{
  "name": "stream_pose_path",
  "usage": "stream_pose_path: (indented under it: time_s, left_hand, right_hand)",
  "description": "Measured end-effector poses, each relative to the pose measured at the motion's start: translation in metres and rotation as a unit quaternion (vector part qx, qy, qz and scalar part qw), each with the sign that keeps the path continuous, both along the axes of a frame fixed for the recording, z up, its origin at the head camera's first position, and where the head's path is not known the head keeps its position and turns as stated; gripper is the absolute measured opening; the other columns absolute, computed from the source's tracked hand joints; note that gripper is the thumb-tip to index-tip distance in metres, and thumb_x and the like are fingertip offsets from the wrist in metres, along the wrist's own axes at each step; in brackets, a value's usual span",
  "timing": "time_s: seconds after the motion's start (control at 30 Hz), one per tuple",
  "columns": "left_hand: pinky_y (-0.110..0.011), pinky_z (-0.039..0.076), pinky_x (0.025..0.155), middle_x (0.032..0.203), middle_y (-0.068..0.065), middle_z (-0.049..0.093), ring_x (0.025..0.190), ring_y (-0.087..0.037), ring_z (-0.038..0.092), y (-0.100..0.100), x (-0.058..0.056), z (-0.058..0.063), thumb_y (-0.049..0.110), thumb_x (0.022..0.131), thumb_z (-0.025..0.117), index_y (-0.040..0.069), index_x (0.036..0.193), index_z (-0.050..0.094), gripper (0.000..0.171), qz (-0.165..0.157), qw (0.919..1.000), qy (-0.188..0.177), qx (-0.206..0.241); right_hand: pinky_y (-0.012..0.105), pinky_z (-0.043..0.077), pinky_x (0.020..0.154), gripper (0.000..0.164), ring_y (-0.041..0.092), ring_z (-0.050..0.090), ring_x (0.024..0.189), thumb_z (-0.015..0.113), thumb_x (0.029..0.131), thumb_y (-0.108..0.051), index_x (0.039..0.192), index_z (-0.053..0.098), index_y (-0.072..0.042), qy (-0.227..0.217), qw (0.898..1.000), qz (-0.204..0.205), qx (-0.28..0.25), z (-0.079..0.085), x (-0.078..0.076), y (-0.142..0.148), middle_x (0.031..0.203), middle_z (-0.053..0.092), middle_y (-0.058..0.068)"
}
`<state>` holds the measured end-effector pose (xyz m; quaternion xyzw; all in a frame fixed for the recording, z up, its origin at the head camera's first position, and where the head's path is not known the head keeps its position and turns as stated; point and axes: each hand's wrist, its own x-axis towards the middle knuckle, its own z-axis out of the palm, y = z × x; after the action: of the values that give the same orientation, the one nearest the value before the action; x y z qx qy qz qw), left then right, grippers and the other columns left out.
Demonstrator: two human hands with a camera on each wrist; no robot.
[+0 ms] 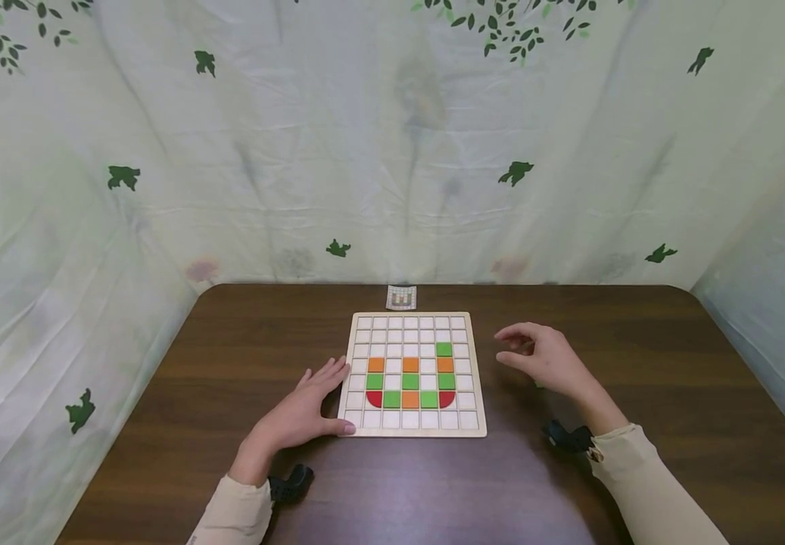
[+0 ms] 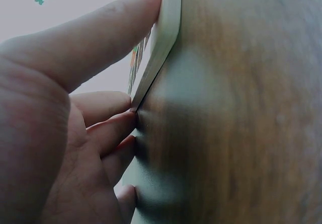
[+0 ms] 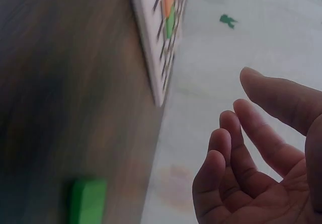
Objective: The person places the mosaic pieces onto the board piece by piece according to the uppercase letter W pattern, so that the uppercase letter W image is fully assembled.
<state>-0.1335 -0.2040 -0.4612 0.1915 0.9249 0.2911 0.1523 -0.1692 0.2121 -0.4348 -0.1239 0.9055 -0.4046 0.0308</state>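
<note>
A square board [image 1: 410, 425] with a grid of white cells lies flat on the table. Orange, green and red tiles fill several cells; one green tile [image 1: 443, 349] tops the right column. Along the board's left edge rests my left hand [image 1: 303, 412], fingertips at its side and thumb by the near left corner. In the left wrist view the fingers [image 2: 108, 128] extend to the board's rim. My right hand [image 1: 545, 359] hovers right of the board, fingers loosely curved, nothing between them. A green block [image 3: 89, 201] lies on the table, mostly hidden beneath that hand in the head view.
A small card [image 1: 402, 297] with a printed grid pattern lies just beyond the board. The dark wooden table [image 1: 637, 356] ends at a pale curtain [image 1: 365, 151] printed with leaves and birds.
</note>
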Motion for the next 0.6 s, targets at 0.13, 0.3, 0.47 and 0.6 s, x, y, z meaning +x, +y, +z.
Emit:
stream_pose_path:
  time_s: [0.13, 0.3, 0.47, 0.6]
  left_hand:
    - [-0.057, 0.006, 0.122, 0.165, -0.011, 0.024, 0.153, -0.033, 0.014, 0.0, 0.0, 0.0, 0.04, 0.079, 0.085, 0.003, 0.157, 0.033, 0.1, 0.0, 1.0, -0.001, -0.002]
    - [-0.057, 0.006, 0.122, 0.165, -0.011, 0.024, 0.153, -0.033, 0.014, 0.0, 0.0, -0.001, 0.04, 0.079, 0.085, 0.003, 0.157, 0.033, 0.1, 0.0, 1.0, -0.002, -0.002]
    - [-0.057, 0.006, 0.122, 0.165, -0.011, 0.024, 0.153, -0.033, 0.014, 0.0, 0.0, -0.001, 0.041, 0.079, 0.085, 0.002, 0.157, 0.033, 0.101, 0.003, 1.0, 0.001, -0.001]
    - [-0.057, 0.006, 0.122, 0.165, -0.011, 0.023, 0.153, -0.032, 0.014, 0.0, 0.0, -0.002, 0.041, 0.08, 0.085, 0.003, 0.157, 0.032, 0.101, 0.003, 1.0, 0.0, 0.0]
  right_hand:
    - [0.04, 0.053, 0.08, 0.036, 0.022, 0.062, 0.094, 0.075, 0.092, -0.023, 0.123, 0.069, -0.005, -0.007, 1.0, -0.009, 0.008, -0.005, 0.004, 0.017, 0.109, 0.069, 0.01]
    - [0.041, 0.054, 0.082, 0.035, 0.023, 0.062, 0.094, 0.074, 0.093, -0.023, 0.123, 0.069, -0.005, -0.018, 0.999, -0.02, 0.021, -0.01, 0.008, 0.035, 0.103, 0.068, 0.005]
    - [0.04, 0.054, 0.082, 0.039, 0.023, 0.061, 0.093, 0.074, 0.093, -0.026, 0.124, 0.068, -0.004, -0.038, 0.999, -0.015, 0.011, -0.014, 0.01, 0.05, 0.103, 0.067, 0.005]
    - [0.036, 0.053, 0.077, 0.041, 0.023, 0.06, 0.093, 0.074, 0.093, -0.029, 0.125, 0.067, -0.005, -0.054, 0.998, -0.009, 0.007, -0.019, 0.011, 0.062, 0.108, 0.067, 0.007]
